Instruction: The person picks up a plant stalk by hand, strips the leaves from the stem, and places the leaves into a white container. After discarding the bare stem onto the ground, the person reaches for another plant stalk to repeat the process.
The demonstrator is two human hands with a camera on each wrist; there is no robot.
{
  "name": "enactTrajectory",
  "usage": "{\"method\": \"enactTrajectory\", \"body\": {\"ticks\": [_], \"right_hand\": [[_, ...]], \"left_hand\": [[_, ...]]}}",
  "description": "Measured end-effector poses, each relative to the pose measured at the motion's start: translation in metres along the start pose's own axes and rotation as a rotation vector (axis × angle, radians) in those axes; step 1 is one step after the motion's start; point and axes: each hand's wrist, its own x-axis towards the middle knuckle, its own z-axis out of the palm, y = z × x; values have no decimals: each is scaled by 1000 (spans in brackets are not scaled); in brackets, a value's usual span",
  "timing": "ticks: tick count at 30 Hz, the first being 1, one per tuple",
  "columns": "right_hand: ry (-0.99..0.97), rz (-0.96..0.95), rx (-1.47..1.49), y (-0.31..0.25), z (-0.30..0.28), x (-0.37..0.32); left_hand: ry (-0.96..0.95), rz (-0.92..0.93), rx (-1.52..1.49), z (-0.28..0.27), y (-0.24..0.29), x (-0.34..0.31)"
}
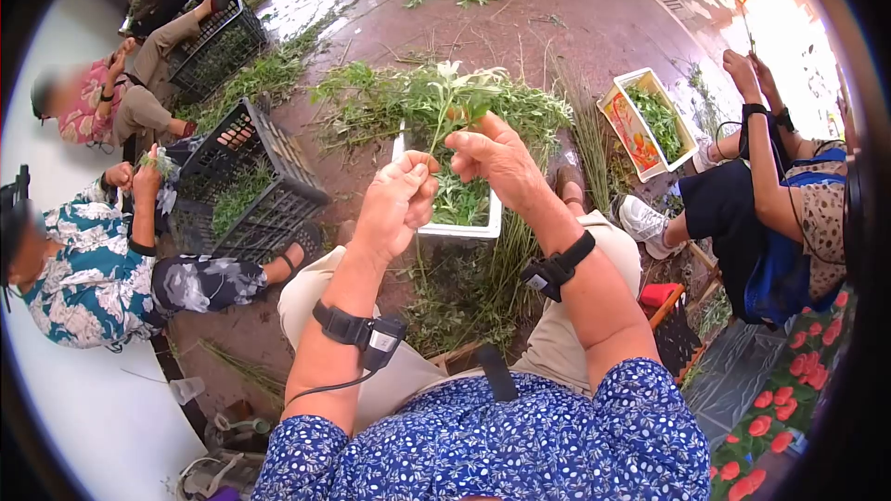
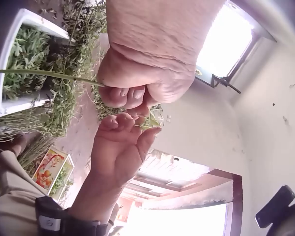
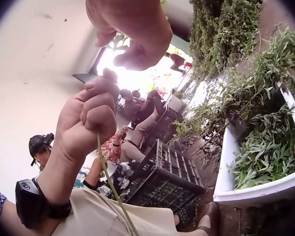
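My left hand [image 1: 399,199] grips a thin green stem [image 3: 110,179], whose lower end trails out below the fist in the right wrist view. Pale leaves [image 1: 453,83] fan out at the top of this sprig in the head view. Close by on the right, my right hand [image 1: 501,162] has its fingers loosely bent at the leafy part, with thumb and fingers apart in the left wrist view [image 2: 118,157]. Beneath both hands stands a white tub [image 3: 255,194] with cut green leaves [image 3: 268,152] in it.
A heap of leafy stalks [image 1: 357,107] lies beyond the tub. Long bare stalks [image 1: 589,130] lie to its right, near a printed white box [image 1: 613,116] of leaves. Black crates [image 1: 288,148] stand at the left, beside seated people. Another person [image 1: 789,186] sits at the right.
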Motion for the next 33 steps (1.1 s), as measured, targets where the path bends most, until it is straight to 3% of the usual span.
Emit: {"method": "enactTrajectory", "body": {"ticks": [4,8,10,12,14,16,18,20,21,24,28,33], "right_hand": [[-15,-15,80,3,2,2],[17,-54,-163,14,3,6],[29,-110,-260,17,7,5],[199,-510,-950,18,8,2],[398,-496,-729,23,-5,15],[466,-266,-715,-6,-19,15],[393,-269,-644,-12,-18,10],[68,-121,-158,-6,-15,2],[5,-49,-99,-4,-13,-2],[-1,88,108,1,-1,-6],[-147,52,247,-3,3,-4],[-156,71,228,4,-1,2]], "left_hand": [[-20,-41,30,1,-2,0],[19,-29,89,5,-6,1],[102,113,269,5,-12,6],[92,75,258,3,-11,7],[75,37,249,1,-11,4],[91,47,192,-1,-9,-1],[72,51,146,-2,-6,-1],[61,44,105,-4,-3,-4],[43,17,71,-3,-1,-5],[-16,-32,27,-3,-1,-5],[-94,-110,-23,-3,1,-6],[-116,-124,-36,-1,3,-8]]}}
